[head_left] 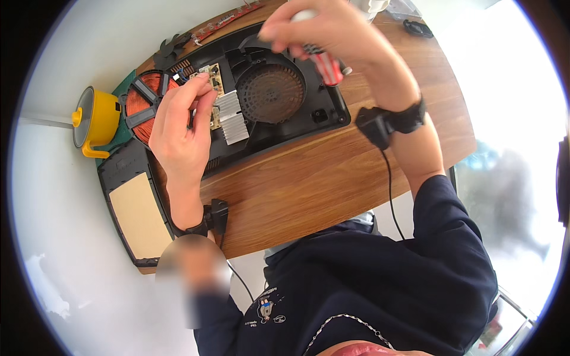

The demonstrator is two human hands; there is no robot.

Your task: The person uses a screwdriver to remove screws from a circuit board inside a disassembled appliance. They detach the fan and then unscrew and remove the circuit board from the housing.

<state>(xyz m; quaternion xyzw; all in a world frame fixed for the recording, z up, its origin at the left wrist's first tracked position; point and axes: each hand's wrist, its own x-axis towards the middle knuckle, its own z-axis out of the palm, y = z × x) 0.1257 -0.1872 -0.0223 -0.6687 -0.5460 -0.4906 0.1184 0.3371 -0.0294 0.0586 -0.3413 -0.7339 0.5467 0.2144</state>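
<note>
My left fingers [185, 95] bunched nearly closed over circuit board [217, 78], hold unclear | my right fingers [282, 31] curled round red-handled tool [328, 68] | board sat in black casing [329, 102], between coil [138, 105] and round vent [273, 95] | light steadying seemed best, with tool clear of coil

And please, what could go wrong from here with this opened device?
The left hand is close to the circuit board, so it might bend a part. The red-and-white tool at the right hand could drop onto the black casing. The cable hanging from the wrist mount may catch on the wooden table.
</note>
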